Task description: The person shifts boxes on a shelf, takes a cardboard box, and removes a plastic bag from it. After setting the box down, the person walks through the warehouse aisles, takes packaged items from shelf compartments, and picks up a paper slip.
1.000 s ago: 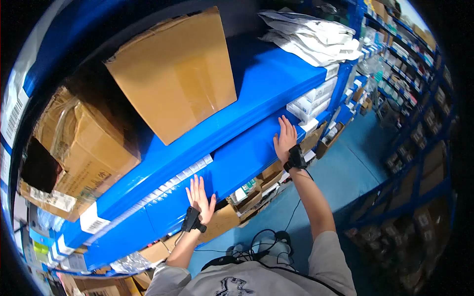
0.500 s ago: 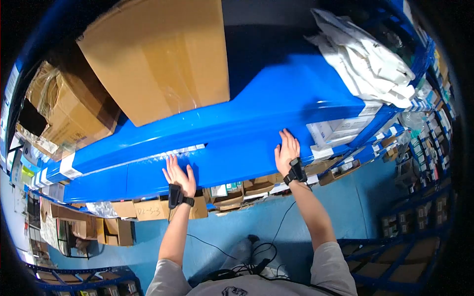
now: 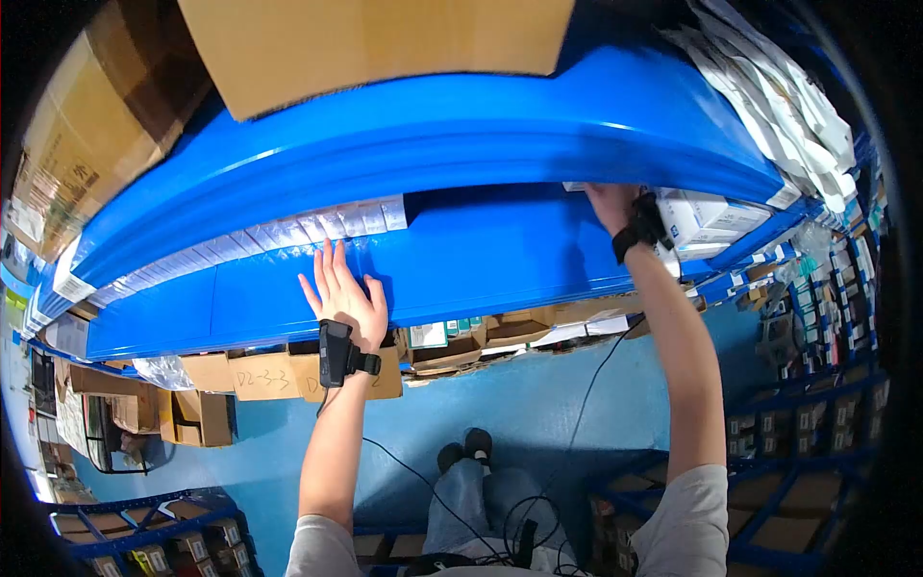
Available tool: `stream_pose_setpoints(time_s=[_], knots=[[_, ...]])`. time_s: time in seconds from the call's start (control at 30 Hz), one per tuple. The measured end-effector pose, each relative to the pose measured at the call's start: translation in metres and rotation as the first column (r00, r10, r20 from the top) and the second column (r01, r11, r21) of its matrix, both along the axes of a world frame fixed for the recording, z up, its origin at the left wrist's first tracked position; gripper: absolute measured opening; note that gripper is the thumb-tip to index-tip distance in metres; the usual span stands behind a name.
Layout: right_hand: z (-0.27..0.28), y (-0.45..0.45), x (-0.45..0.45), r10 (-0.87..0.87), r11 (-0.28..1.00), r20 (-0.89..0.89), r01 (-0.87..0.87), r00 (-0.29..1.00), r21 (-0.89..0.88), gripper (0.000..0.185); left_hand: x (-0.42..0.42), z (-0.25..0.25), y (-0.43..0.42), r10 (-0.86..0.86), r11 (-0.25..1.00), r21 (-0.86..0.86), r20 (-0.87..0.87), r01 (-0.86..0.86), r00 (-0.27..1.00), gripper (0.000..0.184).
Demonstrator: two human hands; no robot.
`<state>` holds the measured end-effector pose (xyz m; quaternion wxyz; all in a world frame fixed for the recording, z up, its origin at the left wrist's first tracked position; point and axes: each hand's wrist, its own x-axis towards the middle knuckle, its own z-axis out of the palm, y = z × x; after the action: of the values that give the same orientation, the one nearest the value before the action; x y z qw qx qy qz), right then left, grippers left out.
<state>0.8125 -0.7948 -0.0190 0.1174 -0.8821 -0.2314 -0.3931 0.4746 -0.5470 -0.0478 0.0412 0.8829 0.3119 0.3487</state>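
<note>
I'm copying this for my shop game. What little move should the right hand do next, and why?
Perhaps the right hand should feel for the white item beside it: a sliver shows under the upper shelf, though the fingertips are hidden.

The lower shelf (image 3: 481, 264) is a strong, plain blue, and the upper shelf (image 3: 404, 111) matches it, with pale glints along its edge. The row of small boxes (image 3: 327, 223) is whitish; the stacked cartons (image 3: 702, 223) are white with small blue marks. The big box (image 3: 385, 43) is plain tan, while the box at far left (image 3: 106, 135) is brown with dark print. White, too, are the folded packs (image 3: 784, 101). The floor (image 3: 519, 389) is a greener blue (paler than the shelves). Both wristbands (image 3: 335, 354) are black, the sleeves (image 3: 322, 546) light grey, the trousers (image 3: 457, 514) washed blue, the shoes (image 3: 478, 441) dark.
</note>
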Motion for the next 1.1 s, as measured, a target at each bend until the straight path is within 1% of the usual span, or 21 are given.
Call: stream_pose_setpoints(time_s=[0.03,0.1,0.13,0.2,0.23,0.33,0.37,0.43,0.47,0.57,0.6,0.67,0.7,0.77,0.8,0.83,0.9,0.97,1.0,1.03,1.1], knots=[[-0.001,-0.002,0.021,0.232,0.968,-0.270,-0.196,0.935,0.154,0.075,-0.001,0.000,0.000,0.005,1.000,-0.004,-0.005,-0.005,1.000,0.059],[0.000,0.004,0.037,0.467,0.878,-0.473,-0.328,0.747,0.347,0.079,0.000,0.000,-0.001,0.011,1.000,-0.011,0.007,-0.011,1.000,0.059],[0.000,0.006,0.042,0.337,0.935,-0.441,-0.242,0.832,0.258,0.082,0.000,-0.001,0.000,0.011,1.000,-0.003,0.006,-0.011,1.000,0.059],[-0.004,0.014,0.044,0.201,0.975,-0.404,-0.144,0.892,0.167,0.085,0.000,-0.001,0.001,0.010,1.000,0.000,0.008,-0.010,1.000,0.059],[-0.006,0.020,0.038,0.109,0.977,-0.241,-0.059,0.964,0.207,0.086,0.000,-0.001,0.000,0.005,1.000,0.004,0.010,-0.005,1.000,0.059],[-0.011,0.021,0.005,0.169,0.939,-0.089,-0.132,0.982,0.317,0.087,-0.001,0.000,0.001,0.009,1.000,0.009,0.026,-0.009,1.000,0.058],[-0.016,0.020,-0.009,0.119,0.955,-0.022,-0.108,0.993,0.276,0.085,-0.001,-0.001,0.001,0.017,1.000,0.016,0.022,-0.017,1.000,0.058],[0.002,0.025,-0.070,0.285,0.910,-0.078,-0.244,0.955,0.336,0.079,0.000,-0.002,0.002,0.001,1.000,0.018,0.042,-0.001,0.999,0.059],[0.009,0.027,-0.101,0.327,0.891,-0.264,-0.202,0.908,0.407,0.075,0.000,-0.002,0.002,0.003,1.000,0.026,0.047,-0.005,0.999,0.059],[0.017,0.025,-0.150,0.640,0.756,-0.218,-0.552,0.737,0.351,0.073,0.001,-0.003,0.002,0.008,0.999,0.035,0.065,-0.010,0.998,0.058],[0.019,0.026,-0.163,0.638,0.759,-0.225,-0.552,0.737,0.344,0.073,0.001,-0.004,0.001,0.012,0.999,0.043,0.081,-0.015,0.997,0.058],[0.025,0.029,-0.182,0.727,0.686,-0.359,-0.610,0.585,0.396,0.074,0.001,-0.004,0.001,0.019,0.999,0.039,0.077,-0.022,0.997,0.057],[0.030,0.029,-0.183,0.727,0.687,-0.364,-0.614,0.583,0.388,0.074,0.001,-0.003,0.001,0.027,0.999,0.043,0.075,-0.030,0.997,0.056],[0.040,0.028,-0.183,0.786,0.569,-0.481,-0.759,0.388,0.317,0.068,0.000,-0.003,0.001,0.034,0.999,0.029,0.090,-0.037,0.995,0.055],[0.047,0.023,-0.174,0.799,0.501,-0.542,-0.786,0.259,0.362,0.059,0.001,-0.004,0.001,0.028,0.999,0.035,0.095,-0.031,0.995,0.056],[0.046,0.024,-0.166,0.860,0.411,-0.497,-0.731,0.114,0.544,0.049,0.001,-0.005,0.002,0.023,0.999,0.041,0.101,-0.027,0.995,0.057],[0.047,0.021,-0.128,0.731,0.644,-0.451,-0.737,0.512,0.208,0.046,-0.001,-0.005,0.002,0.030,0.999,0.031,0.110,-0.034,0.993,0.057],[0.041,0.030,-0.081,0.631,0.765,-0.228,-0.644,0.741,0.025,0.046,0.001,-0.003,0.002,0.035,0.999,0.028,0.133,-0.039,0.991,0.057],[0.033,0.034,-0.054,0.601,0.794,-0.087,-0.606,0.795,-0.055,0.050,0.001,-0.004,0.002,0.036,0.999,0.035,0.140,-0.041,0.989,0.057],[0.031,0.039,-0.031,0.524,0.839,-0.013,-0.519,0.852,-0.165,0.054,0.001,-0.004,0.002,0.039,0.998,0.042,0.147,-0.046,0.988,0.057],[0.035,0.055,0.002,0.472,0.836,0.089,-0.413,0.877,-0.362,0.056,0.001,-0.005,0.002,0.069,0.996,0.048,0.152,-0.077,0.986,0.058]])
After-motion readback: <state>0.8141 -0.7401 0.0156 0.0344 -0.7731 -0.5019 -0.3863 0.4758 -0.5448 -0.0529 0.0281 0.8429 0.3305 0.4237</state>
